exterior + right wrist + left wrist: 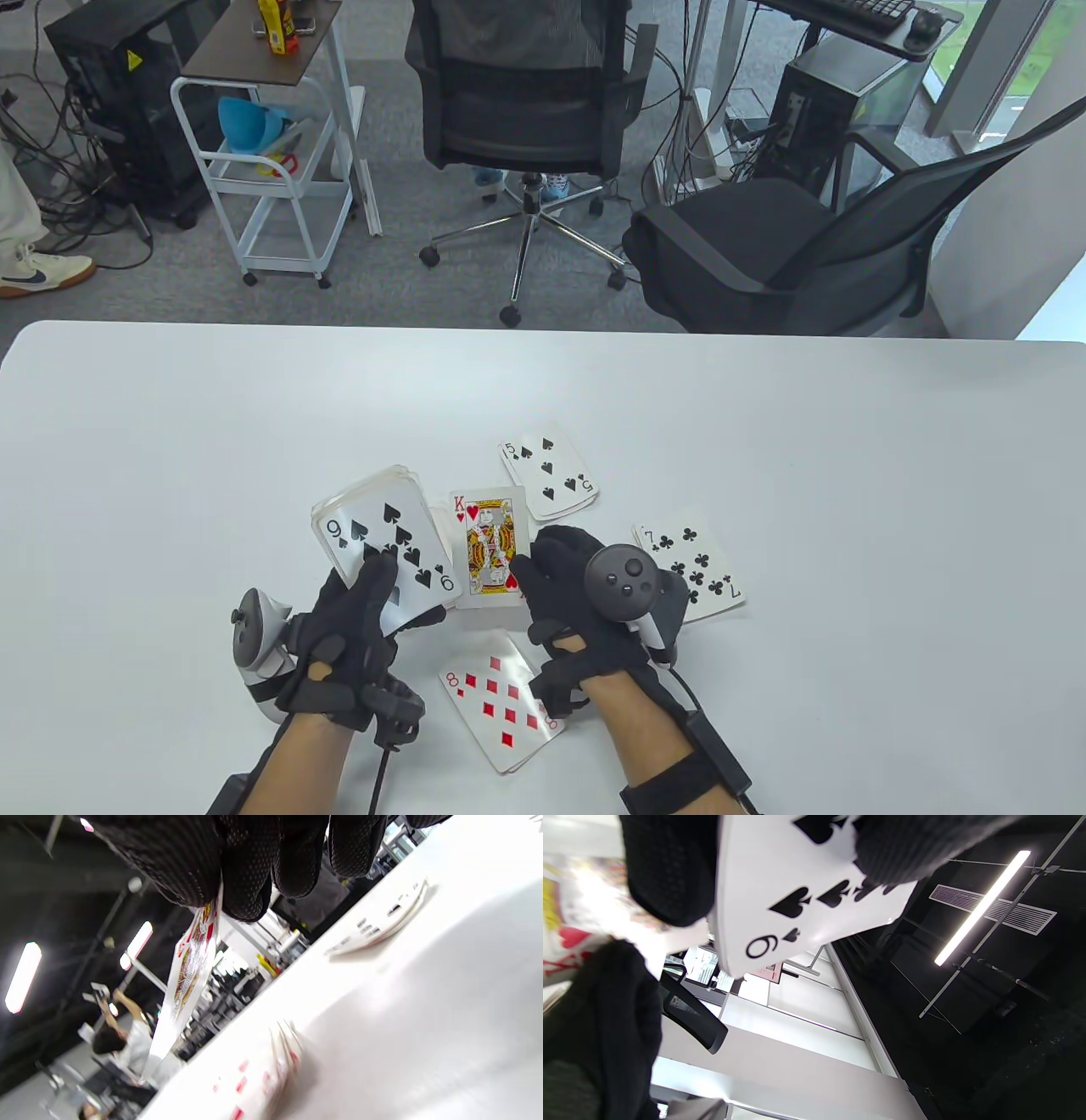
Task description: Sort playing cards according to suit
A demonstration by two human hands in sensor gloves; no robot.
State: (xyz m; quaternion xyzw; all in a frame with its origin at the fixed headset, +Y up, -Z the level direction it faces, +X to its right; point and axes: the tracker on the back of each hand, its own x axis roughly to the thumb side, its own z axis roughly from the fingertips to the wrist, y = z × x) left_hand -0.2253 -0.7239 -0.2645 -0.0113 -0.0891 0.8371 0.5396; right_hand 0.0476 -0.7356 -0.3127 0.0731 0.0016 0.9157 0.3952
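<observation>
Deck (386, 543): face-up stack, nine of spades on top; black pips on white, corners rounded, edges slightly fanned; held just above the table (170, 441), left of centre, towards its near edge; the left wrist view shows the nine's corner index and pips between dark glove fingers
Left hand (352, 645): black sensor glove, fingers curled under and over the deck's near end, gripping it; tracker on the back of the hand
King of hearts (490, 550): single card, red and yellow court figure, red K and heart at the corner; just right of the deck; lifted off the table and seen nearly edge-on in the right wrist view
Right hand (585, 611): gloved, thumb and fingers (246, 878) pinching the king's near right corner
Spades pile (550, 480): five of spades on top, face up; beyond the king, toward the table's middle
Clubs pile (691, 570): seven of clubs on top; right of the right hand, partly hidden by its tracker
Diamonds pile (501, 700): eight of diamonds on top, red pips; close to the table's near edge, between the two wrists
</observation>
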